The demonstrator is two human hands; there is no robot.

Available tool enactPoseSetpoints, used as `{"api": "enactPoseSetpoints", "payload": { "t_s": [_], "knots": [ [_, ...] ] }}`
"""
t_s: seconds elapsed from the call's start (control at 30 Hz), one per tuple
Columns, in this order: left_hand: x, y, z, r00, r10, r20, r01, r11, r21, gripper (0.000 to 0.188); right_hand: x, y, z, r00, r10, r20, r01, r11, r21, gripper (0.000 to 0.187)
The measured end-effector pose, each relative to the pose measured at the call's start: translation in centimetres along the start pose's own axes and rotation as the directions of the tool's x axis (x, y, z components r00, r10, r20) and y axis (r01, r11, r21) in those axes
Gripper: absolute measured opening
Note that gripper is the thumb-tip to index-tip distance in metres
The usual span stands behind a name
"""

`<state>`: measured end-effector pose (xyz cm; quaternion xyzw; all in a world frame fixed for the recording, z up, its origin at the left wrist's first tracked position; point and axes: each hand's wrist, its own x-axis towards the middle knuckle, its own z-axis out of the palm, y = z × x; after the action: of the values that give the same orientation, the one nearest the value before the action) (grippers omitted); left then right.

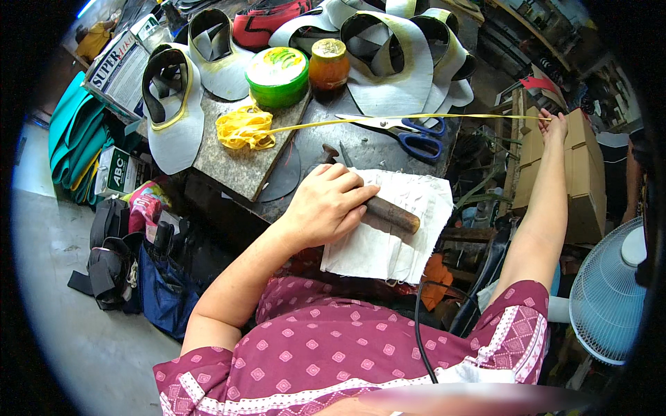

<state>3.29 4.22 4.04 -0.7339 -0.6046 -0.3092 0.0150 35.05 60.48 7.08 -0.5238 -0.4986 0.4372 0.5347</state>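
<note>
My left hand is closed round a tool with a worn wooden handle, which looks like a hammer; a dark metal head shows just beyond my knuckles. Under that handle lies a folded white cloth with frayed edges. Stretched far out to the right, my right hand pinches the end of a thin yellow ribbon. The ribbon runs taut across the table from a loose tangled yellow bundle and passes over scissors with blue handles.
Several grey shoe uppers stand at the back of the dark worktable. A green tub and an amber jar are beside a stone slab. Cardboard boxes and a fan stand on the right; bags are at left.
</note>
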Motion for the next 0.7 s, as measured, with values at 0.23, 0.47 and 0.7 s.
{"api": "enactPoseSetpoints", "payload": {
  "t_s": [0.23,0.47,0.7],
  "knots": [
    [-0.1,0.0,-0.1,0.999,-0.029,0.043,0.029,1.000,-0.007,0.038,2.9,8.5,-1.6,0.987,0.161,0.012,-0.161,0.987,-0.018,0.035],
    [0.0,0.0,0.0,1.000,-0.012,0.011,0.012,1.000,-0.006,0.038,0.9,13.8,-1.8,0.936,0.312,0.163,-0.310,0.950,-0.038,0.057],
    [-0.2,-0.1,0.2,1.000,-0.005,-0.029,0.005,1.000,-0.018,0.032,-3.4,19.5,1.0,0.825,0.514,0.233,-0.101,0.540,-0.836,0.078]
  ]
}}
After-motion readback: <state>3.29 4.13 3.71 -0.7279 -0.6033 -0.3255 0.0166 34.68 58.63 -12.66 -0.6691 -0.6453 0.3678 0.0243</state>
